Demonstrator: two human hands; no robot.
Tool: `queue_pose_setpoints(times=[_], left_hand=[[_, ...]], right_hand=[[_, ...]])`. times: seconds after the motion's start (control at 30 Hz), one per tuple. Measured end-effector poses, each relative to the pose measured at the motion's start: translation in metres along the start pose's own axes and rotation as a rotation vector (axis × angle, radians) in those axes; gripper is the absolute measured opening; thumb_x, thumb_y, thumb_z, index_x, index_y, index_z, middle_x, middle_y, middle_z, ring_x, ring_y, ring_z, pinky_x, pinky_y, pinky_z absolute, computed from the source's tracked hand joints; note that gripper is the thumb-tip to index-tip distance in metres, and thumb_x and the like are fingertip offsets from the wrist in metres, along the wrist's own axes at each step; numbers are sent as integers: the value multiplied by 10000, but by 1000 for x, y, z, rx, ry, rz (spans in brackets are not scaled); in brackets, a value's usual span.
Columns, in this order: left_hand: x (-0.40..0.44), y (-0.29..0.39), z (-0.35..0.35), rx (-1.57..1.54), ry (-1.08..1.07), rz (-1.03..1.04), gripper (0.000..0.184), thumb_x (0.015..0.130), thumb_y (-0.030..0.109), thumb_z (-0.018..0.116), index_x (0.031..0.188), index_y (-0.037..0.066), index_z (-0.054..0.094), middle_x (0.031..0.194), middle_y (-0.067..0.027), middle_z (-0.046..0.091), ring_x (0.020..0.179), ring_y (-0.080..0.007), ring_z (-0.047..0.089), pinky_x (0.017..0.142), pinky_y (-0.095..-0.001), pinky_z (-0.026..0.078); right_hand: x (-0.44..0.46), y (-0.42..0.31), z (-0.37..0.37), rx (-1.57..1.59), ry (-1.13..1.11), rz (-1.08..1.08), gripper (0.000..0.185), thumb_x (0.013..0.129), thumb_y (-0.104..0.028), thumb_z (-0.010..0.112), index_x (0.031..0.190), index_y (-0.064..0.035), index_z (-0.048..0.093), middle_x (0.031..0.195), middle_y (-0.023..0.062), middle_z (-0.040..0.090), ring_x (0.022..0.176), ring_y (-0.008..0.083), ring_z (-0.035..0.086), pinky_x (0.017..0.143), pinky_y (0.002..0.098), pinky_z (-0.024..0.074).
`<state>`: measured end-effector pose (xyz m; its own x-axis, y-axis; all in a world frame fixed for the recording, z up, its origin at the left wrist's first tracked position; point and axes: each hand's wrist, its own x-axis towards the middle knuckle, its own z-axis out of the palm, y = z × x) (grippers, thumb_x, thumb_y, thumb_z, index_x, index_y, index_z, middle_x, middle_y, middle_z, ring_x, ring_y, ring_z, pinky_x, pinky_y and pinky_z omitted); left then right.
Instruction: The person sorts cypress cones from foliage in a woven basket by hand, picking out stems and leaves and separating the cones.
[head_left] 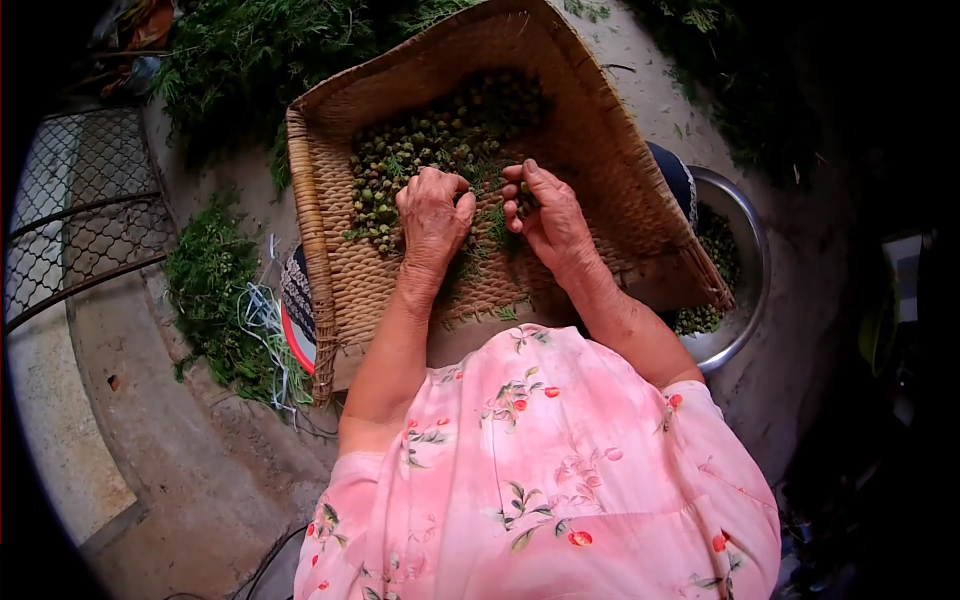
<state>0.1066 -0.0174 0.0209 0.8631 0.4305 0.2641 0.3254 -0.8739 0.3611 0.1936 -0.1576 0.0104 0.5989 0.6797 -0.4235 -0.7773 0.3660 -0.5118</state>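
Cupping green cones (525, 201), right hand (552, 222) hovering beside left hand (432, 218), whose curled fingers are hiding any contents; heap (400, 145) lying toward basket's (311, 240) far-left corner; loosening grip possibly spilling cones among sprigs (494, 228).

The fingertips of the left hand (433, 205) are curled out of sight, so whether they pinch anything cannot be told; the right hand (550, 215) partly covers the small green pieces (525, 198) in its fingers, and their number is unclear; the near side of the woven basket (365, 290) disappears behind the forearms and floral shirt (540, 450), while its far corner meets the top edge; the basket hides much of the metal basin (764, 250) and nearly all of a red-rimmed vessel (297, 345); the patterned dark cloth (672, 180) shows only in part; the shirt runs off the bottom edge, the leafy branches (260, 60) off the top; a pale object (905, 270) at the right is too dim to identify.
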Motion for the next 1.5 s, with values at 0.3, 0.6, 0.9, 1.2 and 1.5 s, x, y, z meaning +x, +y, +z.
queue_pose_setpoints(times=[0.3,0.6,0.9,1.2,1.5], left_hand=[[4,23,-28,-549,-67,50,133,792,46,646,921,14,640,860,-56,571,768,-142,568,716,-268,469],[-10,0,-19,98,-33,25,141,758,101,657,898,87,659,835,-78,550,833,-263,533,747,-375,426],[-18,-4,-6,-205,108,22,151,731,66,667,879,94,656,851,-57,575,836,-246,540,764,-363,398],[-5,9,7,216,-57,61,116,781,182,644,852,91,630,852,-68,556,858,-261,519,757,-397,385],[-5,18,-5,-6,95,47,176,704,95,652,862,91,575,808,-60,573,821,-268,526,768,-389,380]], right_hand=[[0,0,4,-68,-55,8,324,934,-317,539,993,-4,597,787,47,594,614,110,576,476,227,466],[-2,-2,0,-16,-54,75,288,930,-299,548,976,-20,608,757,40,584,588,97,557,454,213,432],[-2,-1,2,2,-20,35,234,930,-245,551,971,-20,605,762,42,592,590,98,562,452,209,430],[-2,1,4,-14,8,31,224,934,-234,547,971,-20,598,758,38,585,591,96,559,453,210,432],[-3,1,7,-39,-6,26,237,932,-236,550,1010,-15,588,789,45,592,619,104,573,478,220,457]])
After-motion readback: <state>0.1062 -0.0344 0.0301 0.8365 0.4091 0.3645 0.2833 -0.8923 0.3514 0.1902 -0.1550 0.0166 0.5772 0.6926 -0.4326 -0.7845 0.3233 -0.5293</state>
